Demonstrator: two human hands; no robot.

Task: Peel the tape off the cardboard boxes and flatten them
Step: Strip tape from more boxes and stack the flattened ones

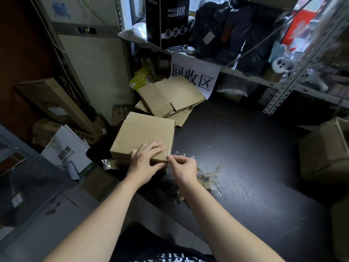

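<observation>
Partway: flat stack [170, 97] at table's [245, 148] back, scraps [207, 178] nearby; L hand [145, 157] presses flat on box [143, 133] at table's left edge, R hand [184, 168] pinches tape [169, 151] at its near corner, peel & flattening left.

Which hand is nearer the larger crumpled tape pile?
Right. The right hand is beside the crumpled clear tape pile; the left hand rests on the brown cardboard box, farther off.

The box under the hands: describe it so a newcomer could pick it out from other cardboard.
On the dark table, nearer than the flattened cardboard pile below the white sign, sits a shallow, square, unflattened cardboard box. It alone has the left hand pressed flat on top while the right hand pinches clear tape at its near right corner.
</observation>
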